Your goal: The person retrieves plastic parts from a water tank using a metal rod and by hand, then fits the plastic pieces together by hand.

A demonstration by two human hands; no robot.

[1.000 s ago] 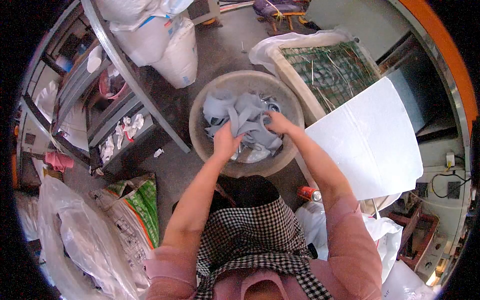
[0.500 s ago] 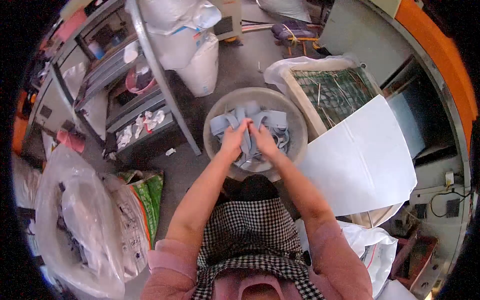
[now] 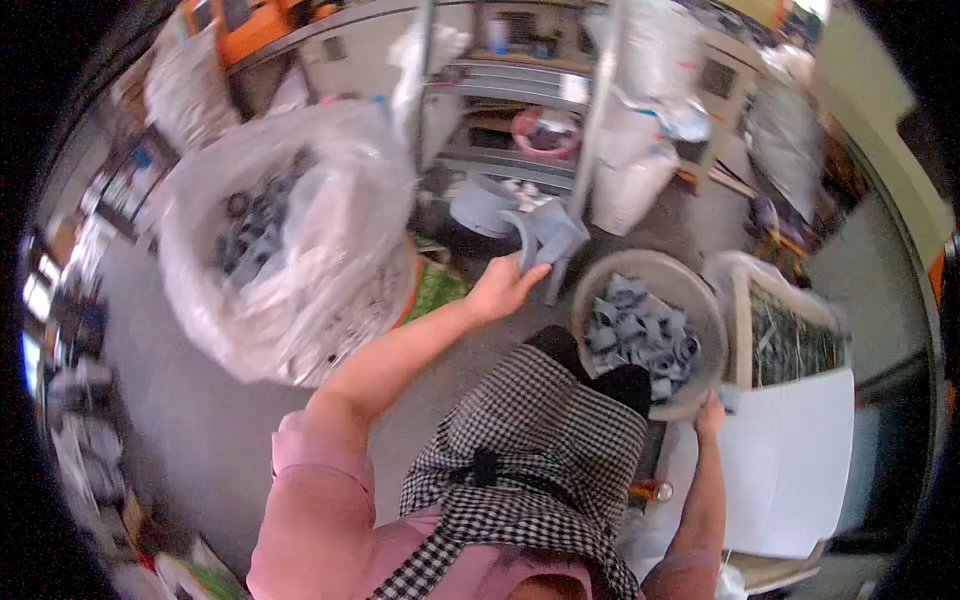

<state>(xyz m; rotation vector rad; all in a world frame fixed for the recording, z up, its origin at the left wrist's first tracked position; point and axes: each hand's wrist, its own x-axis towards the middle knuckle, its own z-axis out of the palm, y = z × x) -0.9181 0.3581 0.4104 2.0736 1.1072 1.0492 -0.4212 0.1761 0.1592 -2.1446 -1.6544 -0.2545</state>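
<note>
My left hand point(image 3: 507, 287) is closed on several curved grey plastic pieces point(image 3: 550, 235), held up to the left of the round basin. The basin point(image 3: 592, 275) holds many small grey pieces point(image 3: 640, 335). At the basin's lower right edge is my right hand point(image 3: 710, 412), its fingers small and blurred, with a bit of grey beside them. A large clear plastic bag point(image 3: 190, 290) with dark grey pieces point(image 3: 255, 225) inside stands open to the left of my left hand.
A metal rack point(image 3: 600, 110) with a pink basket point(image 3: 545, 132) stands ahead, beside white sacks point(image 3: 635, 170). To the right are a netted crate point(image 3: 742, 310) and a white board point(image 3: 790, 460). A can point(image 3: 652, 490) lies near my lap.
The view has turned left. My hands have moved apart; the left has lifted grey pieces out of the basin, and the right has gone to the basin's edge.
</note>
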